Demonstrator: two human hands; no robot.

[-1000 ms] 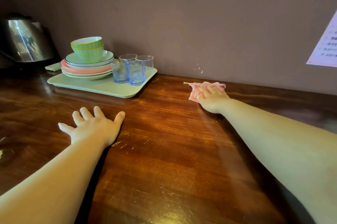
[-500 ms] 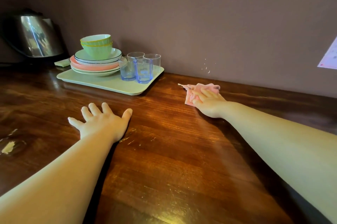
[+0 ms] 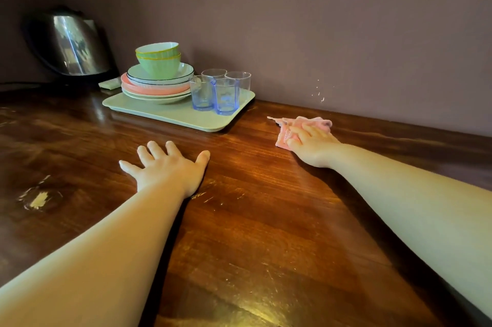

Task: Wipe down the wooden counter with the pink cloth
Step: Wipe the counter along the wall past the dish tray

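The pink cloth lies bunched on the wooden counter close to the back wall, a little right of the tray. My right hand lies on top of the cloth and presses it to the wood, its fingers laid over the cloth and its thumb at the cloth's near edge. My left hand rests flat on the counter with fingers spread, in front of the tray, holding nothing.
A pale green tray at the back carries stacked plates, two green bowls and several blue-tinted glasses. A steel kettle stands at the far left. A worn pale patch marks the wood on the left.
My right hand has slid the cloth leftward along the back of the counter, closer to the tray's corner. The left hand has stayed planted. The view has turned a little left.
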